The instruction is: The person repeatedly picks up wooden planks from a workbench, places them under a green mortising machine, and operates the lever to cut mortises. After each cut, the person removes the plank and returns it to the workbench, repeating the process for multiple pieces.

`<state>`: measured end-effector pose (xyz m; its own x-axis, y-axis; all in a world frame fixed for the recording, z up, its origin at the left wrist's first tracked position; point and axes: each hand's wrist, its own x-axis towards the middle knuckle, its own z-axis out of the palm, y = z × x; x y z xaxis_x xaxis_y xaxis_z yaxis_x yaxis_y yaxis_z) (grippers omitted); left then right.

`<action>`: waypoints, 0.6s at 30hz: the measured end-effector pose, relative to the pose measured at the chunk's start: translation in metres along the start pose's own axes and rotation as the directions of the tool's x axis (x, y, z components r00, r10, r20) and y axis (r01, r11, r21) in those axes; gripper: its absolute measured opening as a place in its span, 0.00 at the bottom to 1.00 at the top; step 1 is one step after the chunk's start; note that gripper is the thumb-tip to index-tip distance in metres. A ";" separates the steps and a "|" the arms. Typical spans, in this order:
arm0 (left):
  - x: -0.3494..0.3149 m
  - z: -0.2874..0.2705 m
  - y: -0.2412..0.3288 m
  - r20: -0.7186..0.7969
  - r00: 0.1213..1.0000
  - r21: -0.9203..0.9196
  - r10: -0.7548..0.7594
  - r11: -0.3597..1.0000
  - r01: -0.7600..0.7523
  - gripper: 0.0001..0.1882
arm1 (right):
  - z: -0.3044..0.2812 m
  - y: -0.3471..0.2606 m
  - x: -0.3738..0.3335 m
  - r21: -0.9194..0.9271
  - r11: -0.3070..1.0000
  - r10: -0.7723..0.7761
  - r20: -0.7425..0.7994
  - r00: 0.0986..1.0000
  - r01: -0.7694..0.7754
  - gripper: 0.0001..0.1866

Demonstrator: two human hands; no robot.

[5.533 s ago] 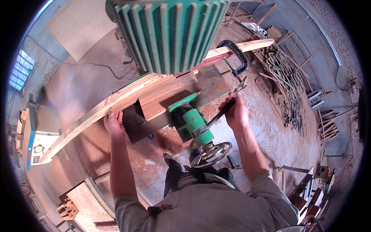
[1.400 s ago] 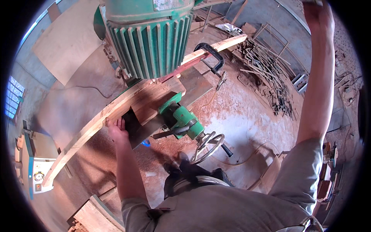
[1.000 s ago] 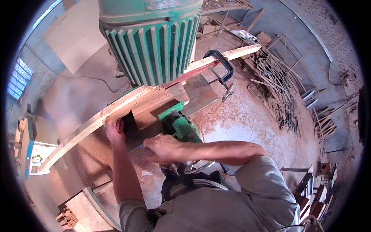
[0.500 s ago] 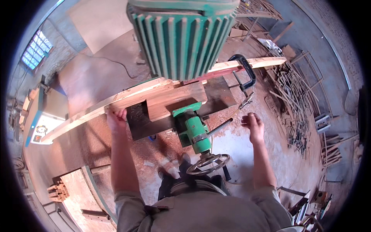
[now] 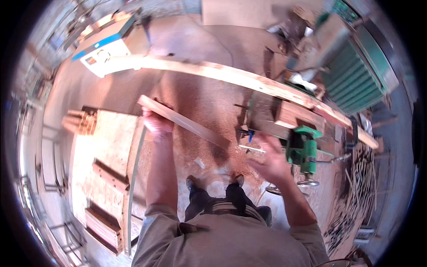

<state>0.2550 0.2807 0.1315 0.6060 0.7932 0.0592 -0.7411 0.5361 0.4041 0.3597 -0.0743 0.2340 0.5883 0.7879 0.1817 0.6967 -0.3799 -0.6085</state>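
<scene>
Your left hand point(image 5: 156, 124) is closed around one end of a wooden strip point(image 5: 191, 124), which slants from it toward your right hand point(image 5: 270, 162). That right hand, blurred, is spread with nothing visible in it, just left of the green clamp point(image 5: 307, 152). Beyond both hands runs a long wooden beam point(image 5: 218, 71); left of your left hand stands a plywood-topped desk point(image 5: 109, 149).

Right here, a woodworking shop! Sawdust point(image 5: 193, 149) spreads over the floor point(image 5: 115, 91), a ribbed green motor point(image 5: 356, 73) looms, and scrap sticks point(image 5: 356, 191) lie heaped.
</scene>
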 end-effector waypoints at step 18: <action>-0.212 -0.144 0.277 -0.687 0.548 0.691 0.477 0.663 0.289 0.14 | 0.339 -0.222 0.043 0.542 0.836 -0.481 0.652 0.586 0.084 0.30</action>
<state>-0.1205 0.3030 0.0998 -0.2195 0.8891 -0.4017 -0.1164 0.3849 0.9156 0.0911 0.2083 0.1147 -0.2582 0.9605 -0.1040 0.4093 0.0112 -0.9123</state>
